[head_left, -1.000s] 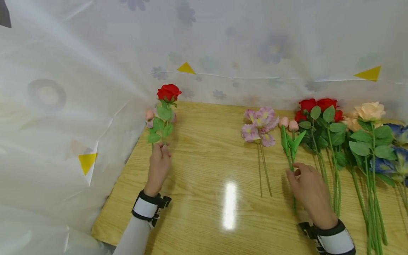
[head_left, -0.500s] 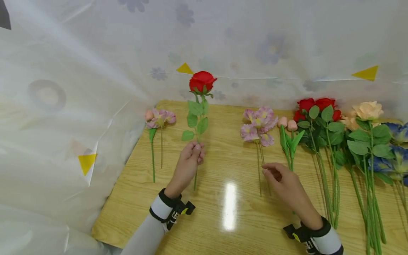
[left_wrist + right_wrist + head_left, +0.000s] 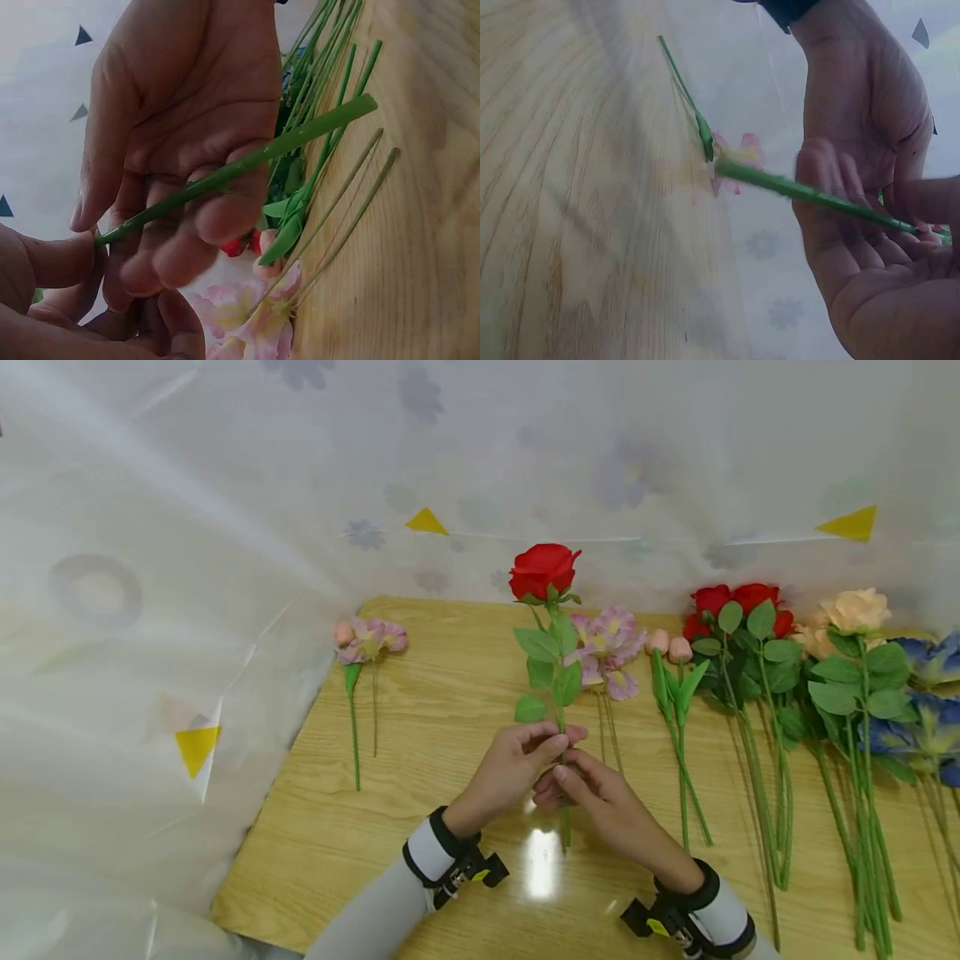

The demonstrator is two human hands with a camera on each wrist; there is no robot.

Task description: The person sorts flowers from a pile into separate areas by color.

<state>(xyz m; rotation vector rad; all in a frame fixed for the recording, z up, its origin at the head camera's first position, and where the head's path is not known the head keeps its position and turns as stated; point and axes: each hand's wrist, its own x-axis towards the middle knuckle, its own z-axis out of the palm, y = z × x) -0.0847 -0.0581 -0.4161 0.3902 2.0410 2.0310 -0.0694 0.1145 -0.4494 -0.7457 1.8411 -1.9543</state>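
Note:
In the head view, my left hand (image 3: 498, 777) pinches the green stem of a single red rose (image 3: 544, 572), held upright above the table. My right hand (image 3: 618, 814) is just below it, its fingers loosely bent around the lower stem. The left wrist view shows the stem (image 3: 225, 174) crossing in front of the right palm and fingers, without a firm grip by the right thumb. Its lower end sticks out freely in the right wrist view. Behind the rose, purple irises (image 3: 611, 643) lie on the table, partly covered by its leaves.
Pink tulips (image 3: 667, 647), red roses (image 3: 738, 602), peach roses (image 3: 855, 610) and blue irises (image 3: 926, 727) lie along the right of the wooden table (image 3: 300, 860). One pink tulip (image 3: 354, 718) and a purple iris (image 3: 375, 639) lie at left. Plastic sheeting borders the table.
My left hand has lifted the red rose from the left side and carried it right to the middle. My right hand has left the tulips and moved left to the rose's stem.

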